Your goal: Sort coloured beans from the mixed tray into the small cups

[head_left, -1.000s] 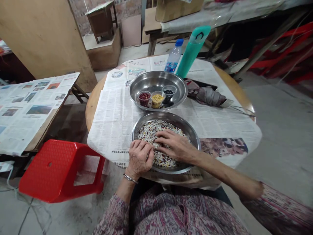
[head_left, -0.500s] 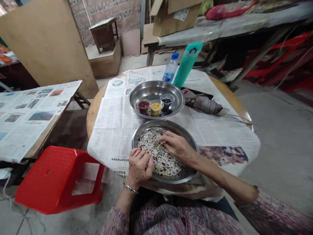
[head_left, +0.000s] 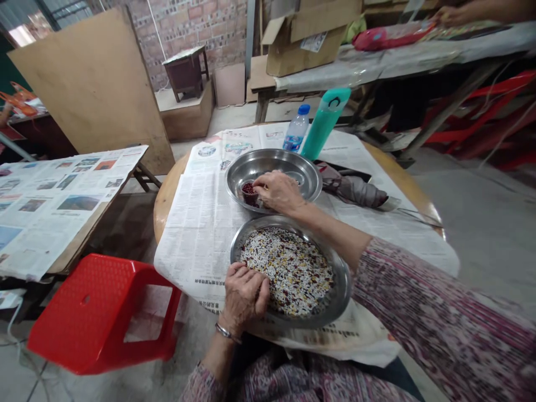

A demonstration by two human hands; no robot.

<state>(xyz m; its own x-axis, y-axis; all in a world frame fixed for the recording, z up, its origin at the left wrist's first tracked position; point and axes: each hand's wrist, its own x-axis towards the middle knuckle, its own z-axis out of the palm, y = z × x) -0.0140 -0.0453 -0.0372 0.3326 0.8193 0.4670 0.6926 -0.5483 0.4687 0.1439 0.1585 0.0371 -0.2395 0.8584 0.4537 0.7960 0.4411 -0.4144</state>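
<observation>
A shallow steel basin in front of me holds white rice grains mixed with red, yellow and black beans. My left hand is closed over its left rim, fingers curled. Behind it stands a second steel basin, with a small clear cup of red beans inside. My right hand reaches into this far basin, its fingers pinched together right at that cup's rim. Anything between those fingertips is too small to make out. The other cups in the far basin are hidden behind the hand.
Newspaper covers the round table. At its back stand a water bottle and a teal bottle, with a folded grey umbrella to the right. A red stool is at the left. Another person's hand shows at the far table.
My right hand has moved from the rice mixture up and forward to the cup of red beans. My left hand stays on the near basin's rim. The camera has tilted slightly.
</observation>
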